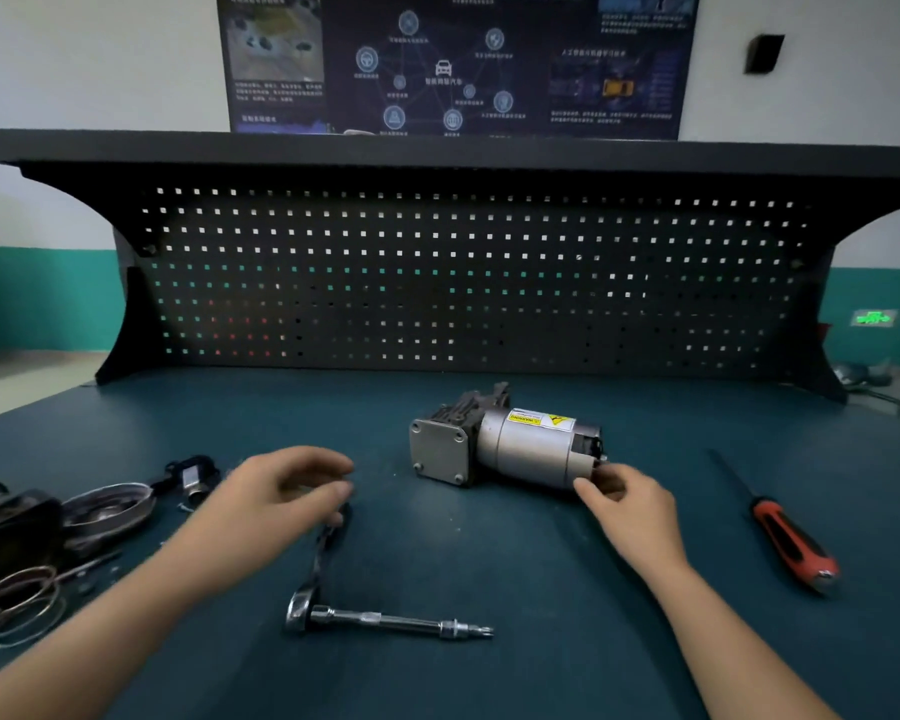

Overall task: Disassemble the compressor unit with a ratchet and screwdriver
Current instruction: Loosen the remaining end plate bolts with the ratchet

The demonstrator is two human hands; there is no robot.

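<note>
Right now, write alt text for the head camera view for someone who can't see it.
A grey compressor unit lies on a teal bench mat, the person's right hand touching its right end. The left hand, blurred, is at the handle of a ratchet lying in front; a red-handled screwdriver lies to the right, loose parts at left.

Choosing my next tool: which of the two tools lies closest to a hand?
The chrome ratchet, its handle end at the left hand; the red-handled screwdriver lies apart, far right.
</note>
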